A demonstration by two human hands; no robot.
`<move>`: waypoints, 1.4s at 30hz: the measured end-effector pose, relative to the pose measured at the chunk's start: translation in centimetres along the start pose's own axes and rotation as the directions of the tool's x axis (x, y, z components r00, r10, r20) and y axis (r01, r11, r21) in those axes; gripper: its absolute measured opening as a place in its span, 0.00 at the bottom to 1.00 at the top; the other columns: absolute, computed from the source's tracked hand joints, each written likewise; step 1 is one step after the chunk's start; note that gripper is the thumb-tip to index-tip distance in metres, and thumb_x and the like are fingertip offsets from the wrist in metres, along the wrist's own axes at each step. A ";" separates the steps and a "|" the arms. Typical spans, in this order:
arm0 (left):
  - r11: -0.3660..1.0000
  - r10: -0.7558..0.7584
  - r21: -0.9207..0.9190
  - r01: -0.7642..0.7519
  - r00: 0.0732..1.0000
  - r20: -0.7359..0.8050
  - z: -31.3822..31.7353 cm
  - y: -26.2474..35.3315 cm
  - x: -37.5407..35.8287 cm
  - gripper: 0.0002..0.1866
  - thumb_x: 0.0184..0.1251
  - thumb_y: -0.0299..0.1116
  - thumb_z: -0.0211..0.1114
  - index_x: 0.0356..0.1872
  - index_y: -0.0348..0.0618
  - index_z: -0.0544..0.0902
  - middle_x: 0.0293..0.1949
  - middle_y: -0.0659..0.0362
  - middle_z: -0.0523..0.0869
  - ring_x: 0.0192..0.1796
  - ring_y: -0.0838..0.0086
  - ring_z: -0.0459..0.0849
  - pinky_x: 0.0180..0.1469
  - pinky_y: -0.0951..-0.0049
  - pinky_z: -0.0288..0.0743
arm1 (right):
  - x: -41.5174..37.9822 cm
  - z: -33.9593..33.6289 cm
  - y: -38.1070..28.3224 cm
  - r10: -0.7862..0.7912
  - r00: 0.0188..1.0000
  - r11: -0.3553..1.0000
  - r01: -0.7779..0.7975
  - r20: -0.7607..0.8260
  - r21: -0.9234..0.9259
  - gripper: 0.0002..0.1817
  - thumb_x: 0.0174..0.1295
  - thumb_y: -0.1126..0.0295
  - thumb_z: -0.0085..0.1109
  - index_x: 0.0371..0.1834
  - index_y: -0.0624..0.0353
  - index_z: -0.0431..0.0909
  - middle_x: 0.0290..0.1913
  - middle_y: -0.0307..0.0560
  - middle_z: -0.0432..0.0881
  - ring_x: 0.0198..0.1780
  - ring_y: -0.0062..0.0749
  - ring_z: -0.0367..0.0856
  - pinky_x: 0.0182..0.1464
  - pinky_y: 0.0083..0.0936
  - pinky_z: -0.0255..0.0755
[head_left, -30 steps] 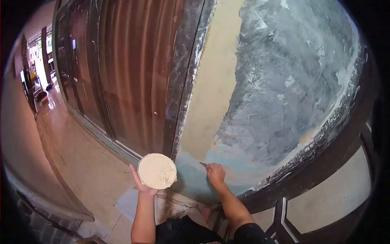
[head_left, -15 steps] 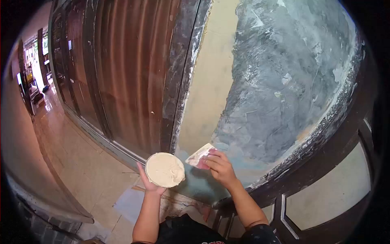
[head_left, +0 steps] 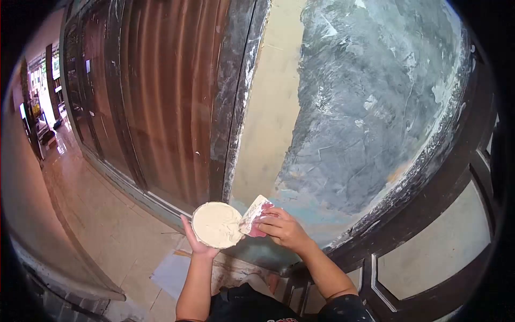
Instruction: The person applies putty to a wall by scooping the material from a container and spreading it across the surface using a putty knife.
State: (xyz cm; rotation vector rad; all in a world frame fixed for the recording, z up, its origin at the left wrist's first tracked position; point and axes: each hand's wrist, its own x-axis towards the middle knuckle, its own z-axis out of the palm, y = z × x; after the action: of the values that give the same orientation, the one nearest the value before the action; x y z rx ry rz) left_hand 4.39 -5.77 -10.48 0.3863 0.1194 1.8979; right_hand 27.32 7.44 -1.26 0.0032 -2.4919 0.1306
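Observation:
My left hand point(head_left: 199, 244) holds a round tub of cream putty point(head_left: 214, 224) from below and the side, its open top facing up. In my right hand point(head_left: 283, 228) is a flat reddish putty scraper point(head_left: 256, 216), its face smeared with cream putty. The scraper's left edge is at the right rim of the tub. Beyond both hands, a band of cream putty point(head_left: 265, 107) runs up the wall beside the door frame. To its right the wall point(head_left: 370, 118) is rough grey with white patches.
A dark-framed glass door point(head_left: 166, 107) with brown curtains stands left of the putty band. Dark panelled woodwork point(head_left: 429, 252) curves along the right. White sheets point(head_left: 171, 273) lie on the tiled floor point(head_left: 102, 225). A passage opens at far left.
My right hand has moved left and slightly down, bringing the scraper from beside the tub to its rim. The scraper has turned more upright. The tub has stayed nearly in place.

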 end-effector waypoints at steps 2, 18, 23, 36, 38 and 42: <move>0.998 0.049 0.033 -0.046 0.994 -0.101 -0.5 -0.2 0.2 0.57 0.71 0.84 0.38 0.76 0.39 0.74 0.73 0.45 0.79 0.72 0.44 0.79 0.74 0.37 0.74 | -0.1 0.4 0.1 -0.012 1.000 1.000 0.012 -0.006 0.008 0.27 0.47 0.80 0.69 0.56 0.56 0.89 0.56 0.42 0.89 0.64 0.51 0.82 0.67 0.44 0.79; 1.000 0.003 0.019 -0.001 0.995 -0.095 -1.9 -0.3 -0.1 0.58 0.69 0.86 0.38 0.76 0.41 0.74 0.72 0.45 0.79 0.70 0.45 0.81 0.72 0.39 0.76 | -1.4 1.0 1.2 0.312 0.878 0.941 -0.338 -0.362 -0.010 0.12 0.54 0.84 0.69 0.41 0.62 0.90 0.43 0.49 0.93 0.48 0.45 0.88 0.52 0.37 0.82; 0.998 0.017 -0.056 -0.024 0.992 -0.126 -0.8 1.3 -1.0 0.57 0.69 0.86 0.37 0.76 0.42 0.73 0.73 0.43 0.78 0.69 0.38 0.81 0.64 0.23 0.77 | -5.4 3.7 6.4 0.626 0.707 0.718 -0.688 -0.329 -0.110 0.06 0.68 0.68 0.67 0.43 0.53 0.91 0.45 0.43 0.91 0.49 0.46 0.86 0.51 0.42 0.81; 0.996 0.086 0.023 -0.084 0.991 -0.102 -2.0 2.7 -1.7 0.57 0.66 0.88 0.38 0.79 0.50 0.70 0.75 0.44 0.75 0.69 0.31 0.79 0.56 0.08 0.72 | -7.9 8.4 9.7 0.733 0.595 0.583 -0.799 -0.330 -0.147 0.10 0.71 0.63 0.62 0.45 0.52 0.90 0.45 0.47 0.89 0.50 0.53 0.84 0.54 0.47 0.79; 0.998 0.056 0.013 -0.055 0.995 -0.081 -2.4 2.6 -1.7 0.57 0.66 0.88 0.37 0.79 0.50 0.69 0.76 0.44 0.74 0.70 0.31 0.78 0.57 0.07 0.70 | -8.4 9.3 10.1 0.732 0.616 0.597 -0.786 -0.292 -0.163 0.09 0.71 0.63 0.64 0.44 0.52 0.90 0.45 0.47 0.89 0.50 0.54 0.84 0.53 0.48 0.79; 0.998 0.063 -0.005 -0.064 0.993 -0.104 -2.2 2.5 -1.8 0.58 0.66 0.88 0.36 0.80 0.50 0.69 0.76 0.44 0.74 0.71 0.31 0.77 0.57 0.07 0.70 | -6.7 8.6 10.1 0.713 0.588 0.540 -0.808 -0.383 -0.234 0.07 0.70 0.64 0.65 0.43 0.51 0.89 0.44 0.41 0.89 0.49 0.48 0.84 0.47 0.49 0.81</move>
State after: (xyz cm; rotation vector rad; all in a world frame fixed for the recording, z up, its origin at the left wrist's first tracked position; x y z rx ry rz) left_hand 1.97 -8.07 -12.26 0.2890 0.1703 1.9808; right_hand 27.18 16.48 -13.11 -1.2353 -2.0386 -0.0089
